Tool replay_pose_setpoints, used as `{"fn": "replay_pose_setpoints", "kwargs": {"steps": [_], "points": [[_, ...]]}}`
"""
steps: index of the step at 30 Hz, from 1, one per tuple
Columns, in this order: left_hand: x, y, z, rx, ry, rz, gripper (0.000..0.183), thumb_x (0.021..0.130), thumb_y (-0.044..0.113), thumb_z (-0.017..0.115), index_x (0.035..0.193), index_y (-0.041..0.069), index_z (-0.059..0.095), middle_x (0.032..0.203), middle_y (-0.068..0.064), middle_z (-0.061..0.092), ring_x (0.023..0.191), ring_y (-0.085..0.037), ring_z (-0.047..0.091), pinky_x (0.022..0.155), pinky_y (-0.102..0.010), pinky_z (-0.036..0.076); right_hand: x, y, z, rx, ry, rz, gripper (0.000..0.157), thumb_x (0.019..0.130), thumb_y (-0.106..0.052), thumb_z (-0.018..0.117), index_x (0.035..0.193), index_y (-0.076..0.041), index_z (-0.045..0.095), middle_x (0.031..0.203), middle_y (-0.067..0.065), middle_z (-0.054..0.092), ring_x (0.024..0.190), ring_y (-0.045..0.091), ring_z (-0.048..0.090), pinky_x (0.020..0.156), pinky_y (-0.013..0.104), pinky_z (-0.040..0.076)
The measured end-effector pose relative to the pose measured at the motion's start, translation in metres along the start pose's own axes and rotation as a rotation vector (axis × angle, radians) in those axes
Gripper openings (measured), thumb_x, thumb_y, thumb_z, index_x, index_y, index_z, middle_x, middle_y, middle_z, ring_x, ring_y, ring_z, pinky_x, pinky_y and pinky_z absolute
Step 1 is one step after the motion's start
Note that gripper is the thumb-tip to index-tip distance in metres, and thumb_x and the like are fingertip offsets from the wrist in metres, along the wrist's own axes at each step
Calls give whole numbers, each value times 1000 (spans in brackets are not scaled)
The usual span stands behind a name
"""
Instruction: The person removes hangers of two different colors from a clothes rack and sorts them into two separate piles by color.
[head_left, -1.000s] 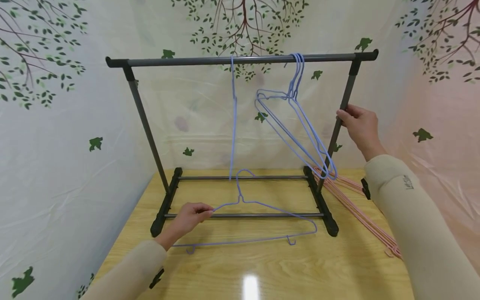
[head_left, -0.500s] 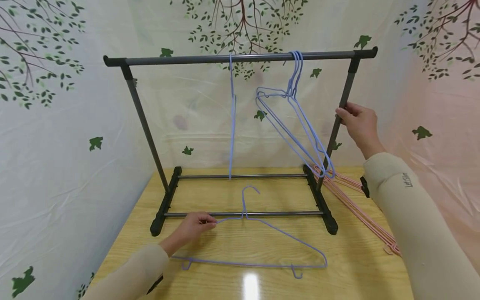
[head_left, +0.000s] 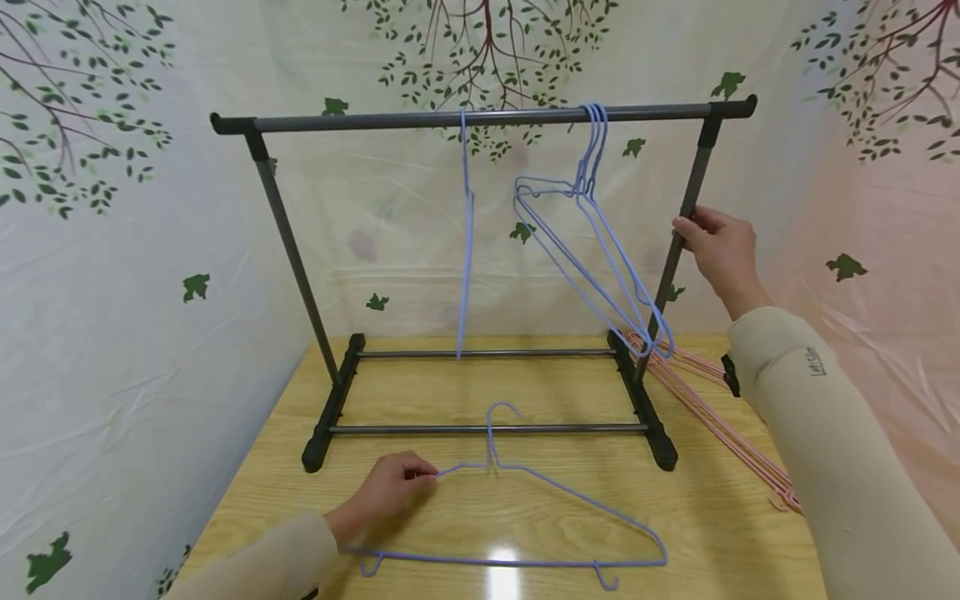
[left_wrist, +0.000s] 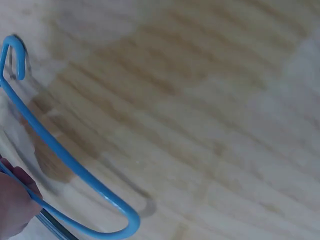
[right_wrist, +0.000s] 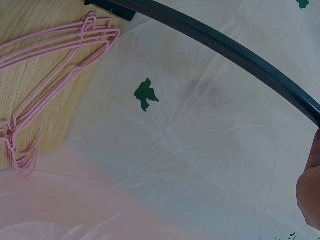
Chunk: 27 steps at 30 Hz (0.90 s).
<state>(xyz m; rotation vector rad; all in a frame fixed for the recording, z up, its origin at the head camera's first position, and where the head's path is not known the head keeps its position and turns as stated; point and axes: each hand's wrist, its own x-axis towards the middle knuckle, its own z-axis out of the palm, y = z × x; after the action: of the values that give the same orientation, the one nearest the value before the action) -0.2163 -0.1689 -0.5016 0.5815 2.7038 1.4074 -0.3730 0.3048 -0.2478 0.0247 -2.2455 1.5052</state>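
Note:
My left hand [head_left: 390,492] pinches the left shoulder of a blue clothes hanger [head_left: 581,496] low over the front of the table, its hook pointing away from me. In the left wrist view the thumb and fingers [left_wrist: 17,200] grip the blue wire, with a small hook near one end of the hanger. My right hand [head_left: 722,250] holds the right upright of a dark garment rack [head_left: 375,122]. Several blue hangers [head_left: 592,167] hang bunched toward the right of the rail, and one more blue hanger [head_left: 467,250] hangs edge-on near the middle.
Several pink hangers [head_left: 738,442] lie stacked on the wooden table [head_left: 450,387], right of the rack. The rack's feet and two low crossbars [head_left: 555,429] stand between the left hand and the back wall. Printed cloth [head_left: 352,217] surrounds the table behind and at both sides.
My left hand has drawn the blue hanger toward me and slightly right, away from the rack's base. The right hand has stayed at the upright.

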Motion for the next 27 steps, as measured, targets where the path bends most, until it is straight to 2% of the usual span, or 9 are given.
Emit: {"fn": "replay_pose_setpoints", "kwargs": {"steps": [5, 11, 19, 25, 27], "points": [[-7, 7, 6, 37, -13, -7, 7, 91, 10, 72, 94, 6, 77, 89, 3, 67, 80, -8, 58, 71, -24, 49, 0, -1, 0, 6, -8, 16, 54, 96, -36, 65, 141, -8, 56, 121, 1, 66, 95, -1, 65, 95, 27, 50], [-10, 9, 6, 62, -75, -10, 7, 90, 11, 73, 94, 7, 78, 85, 7, 65, 78, -8, 57, 69, -24, 49, 0, 0, 0, -2, -2, 15, 54, 95, -37, 65, 140, -8, 57, 123, 1, 67, 94, -2, 64, 96, 28, 49], [-8, 9, 3, 55, -146, 51, 6, 88, 12, 76, 91, 8, 78, 83, 8, 66, 75, -5, 57, 68, -24, 49, -2, -1, 0, -1, -1, 14, 54, 96, -37, 65, 140, -8, 57, 121, -1, 67, 92, -3, 64, 96, 29, 50], [1, 18, -3, 83, -122, 9, 14, 91, 16, 73, 98, 4, 75, 83, 5, 63, 73, -10, 54, 63, -25, 47, -2, -2, 0, -21, 5, 14, 53, 96, -37, 64, 140, -9, 57, 121, -1, 67, 91, -4, 64, 98, 32, 49], [4, 19, -4, 100, -121, 18, 15, 90, 15, 73, 99, 2, 75, 83, 4, 62, 73, -12, 54, 62, -26, 47, -2, -2, 0, -15, 6, 11, 53, 96, -36, 64, 139, -8, 58, 116, -3, 67, 90, -4, 64, 97, 31, 49]]}}
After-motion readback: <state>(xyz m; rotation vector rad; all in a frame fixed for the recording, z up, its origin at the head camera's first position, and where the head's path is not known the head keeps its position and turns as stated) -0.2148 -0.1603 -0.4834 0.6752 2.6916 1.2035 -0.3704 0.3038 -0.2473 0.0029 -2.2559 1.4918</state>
